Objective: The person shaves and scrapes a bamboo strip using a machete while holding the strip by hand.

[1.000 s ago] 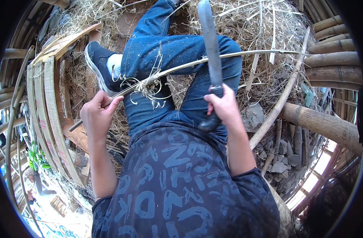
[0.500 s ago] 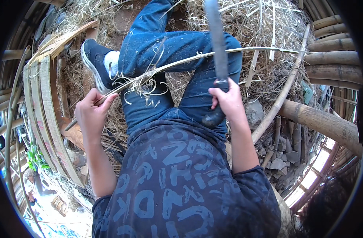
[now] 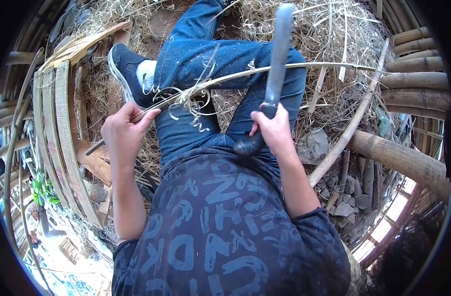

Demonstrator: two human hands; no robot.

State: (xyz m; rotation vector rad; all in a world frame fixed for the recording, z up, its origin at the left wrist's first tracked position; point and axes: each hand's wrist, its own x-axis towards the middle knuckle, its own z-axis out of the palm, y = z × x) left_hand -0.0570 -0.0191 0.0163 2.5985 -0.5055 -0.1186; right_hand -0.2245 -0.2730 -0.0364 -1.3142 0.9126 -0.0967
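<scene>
1 knife (image 3: 279, 59), 1 held strip (image 3: 235, 76), 1 shoe (image 3: 126, 68)

Knife (image 3: 278, 61) over strip (image 3: 230, 77), strip over legs (image 3: 181, 129); crate (image 3: 62, 106) near the floor's (image 3: 161, 20) left edge, rubble (image 3: 345, 209) near its right.

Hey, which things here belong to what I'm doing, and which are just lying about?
In use:
knife, in your right hand
strip, in your left hand
curls, along the strip

Lying about:
rock
rubble
wooden slats
ground shavings
</scene>
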